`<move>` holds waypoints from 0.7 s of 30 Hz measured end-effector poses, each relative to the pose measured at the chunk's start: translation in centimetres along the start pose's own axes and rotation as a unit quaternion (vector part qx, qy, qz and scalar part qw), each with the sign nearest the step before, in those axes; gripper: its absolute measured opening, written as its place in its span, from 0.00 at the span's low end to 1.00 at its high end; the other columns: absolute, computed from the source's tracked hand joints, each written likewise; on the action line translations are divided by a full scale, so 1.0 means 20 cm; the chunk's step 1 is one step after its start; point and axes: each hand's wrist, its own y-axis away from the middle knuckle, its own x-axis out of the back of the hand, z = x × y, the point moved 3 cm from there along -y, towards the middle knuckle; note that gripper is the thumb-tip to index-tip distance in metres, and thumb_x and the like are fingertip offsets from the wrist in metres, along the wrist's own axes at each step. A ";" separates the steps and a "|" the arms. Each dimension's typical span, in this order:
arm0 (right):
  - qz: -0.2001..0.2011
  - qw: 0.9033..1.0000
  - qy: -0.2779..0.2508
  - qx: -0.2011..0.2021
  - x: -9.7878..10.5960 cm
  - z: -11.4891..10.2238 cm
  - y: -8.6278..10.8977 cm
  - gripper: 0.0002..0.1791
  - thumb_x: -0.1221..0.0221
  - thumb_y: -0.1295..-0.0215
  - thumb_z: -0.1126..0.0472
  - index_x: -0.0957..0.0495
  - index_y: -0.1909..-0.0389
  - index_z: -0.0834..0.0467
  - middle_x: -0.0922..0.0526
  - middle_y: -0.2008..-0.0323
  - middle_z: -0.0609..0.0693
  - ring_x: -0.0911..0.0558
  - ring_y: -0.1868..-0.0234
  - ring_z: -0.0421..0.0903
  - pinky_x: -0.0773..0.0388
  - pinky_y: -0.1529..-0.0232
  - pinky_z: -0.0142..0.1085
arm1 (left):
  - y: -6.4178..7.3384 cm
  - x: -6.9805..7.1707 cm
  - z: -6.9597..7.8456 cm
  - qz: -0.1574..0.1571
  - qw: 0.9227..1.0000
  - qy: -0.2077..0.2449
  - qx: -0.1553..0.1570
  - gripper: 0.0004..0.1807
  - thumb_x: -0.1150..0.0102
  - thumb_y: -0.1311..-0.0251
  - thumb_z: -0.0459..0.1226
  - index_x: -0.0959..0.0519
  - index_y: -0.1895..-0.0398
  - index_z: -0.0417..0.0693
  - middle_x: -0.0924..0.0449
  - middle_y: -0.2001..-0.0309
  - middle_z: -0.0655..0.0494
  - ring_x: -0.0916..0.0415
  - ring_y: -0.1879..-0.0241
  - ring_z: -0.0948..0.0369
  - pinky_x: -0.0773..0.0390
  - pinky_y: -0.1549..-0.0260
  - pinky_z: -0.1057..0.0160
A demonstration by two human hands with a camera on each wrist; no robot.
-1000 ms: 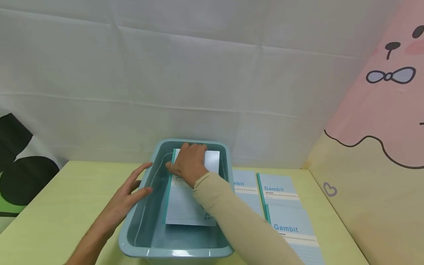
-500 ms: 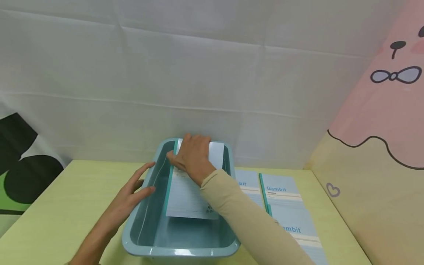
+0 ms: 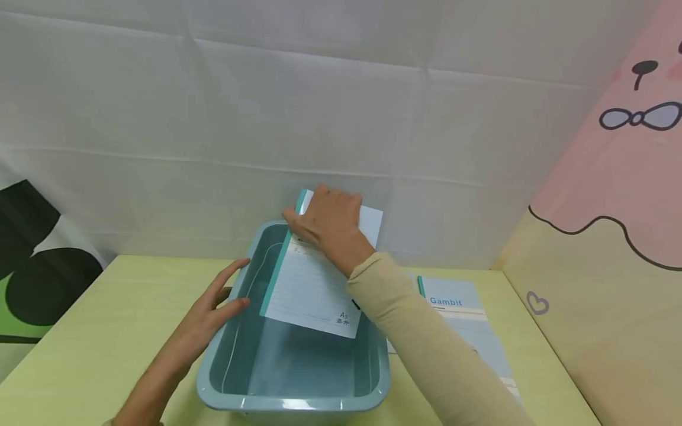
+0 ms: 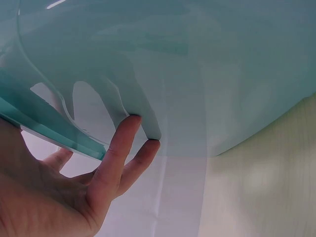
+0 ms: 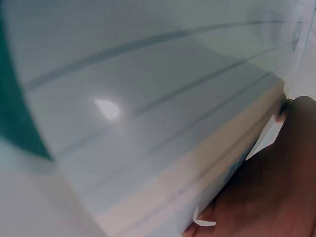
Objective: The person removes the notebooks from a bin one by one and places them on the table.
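My right hand [image 3: 333, 219] grips a pale blue A5 notebook [image 3: 314, 290] with a green spine by its far end, thumb over the spine side. The notebook hangs tilted above the blue-grey plastic basin [image 3: 295, 404], its far end past the basin's back rim. In the right wrist view, the notebook's lined cover [image 5: 148, 108] fills most of the frame, beside my fingers. My left hand [image 3: 197, 325] rests at the basin's left rim with fingers spread. The left wrist view shows its fingertips [image 4: 131, 121] touching the basin's smooth outer wall [image 4: 237, 64].
More Gambit notebooks [image 3: 453, 316] lie on the pale yellow table [image 3: 176, 284] right of the basin, partly hidden by my right sleeve [image 3: 426, 337]. Behind stands a white cloth backdrop [image 3: 213, 118], with a pink cartoon panel [image 3: 613, 183] at the right.
My right hand has raised the notebook up and to the right, from inside the basin to above its back rim, turning it askew. My left hand stays at the left rim.
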 end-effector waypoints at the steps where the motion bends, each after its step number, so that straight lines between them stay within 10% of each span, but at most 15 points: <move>1: -0.003 1.000 -0.011 -0.004 0.02 0.02 0.00 0.30 0.58 0.32 0.29 0.29 0.62 0.53 0.24 0.74 0.47 0.22 0.70 0.46 0.28 0.54 0.43 | 0.00 0.00 0.00 0.001 1.000 0.000 0.001 0.37 0.48 0.25 0.48 0.50 0.18 0.81 0.37 0.25 0.36 0.26 0.35 0.39 0.20 0.53 0.47; 14: -0.065 0.989 -0.131 -0.023 0.11 0.28 0.00 0.24 0.58 0.38 0.37 0.47 0.86 0.46 0.44 0.79 0.43 0.46 0.77 0.41 0.44 0.72 0.38 | 0.00 0.02 -0.01 -0.006 1.000 0.004 0.013 0.38 0.48 0.24 0.48 0.52 0.18 0.81 0.36 0.26 0.35 0.23 0.39 0.43 0.20 0.54 0.48; 21: -0.105 0.987 -0.120 -0.025 0.10 0.46 0.03 0.25 0.60 0.35 0.34 0.34 0.70 0.52 0.33 0.71 0.48 0.34 0.72 0.45 0.35 0.64 0.42 | 0.00 0.02 0.00 -0.012 1.000 0.012 0.014 0.38 0.48 0.24 0.48 0.51 0.18 0.81 0.35 0.27 0.35 0.22 0.41 0.43 0.18 0.54 0.48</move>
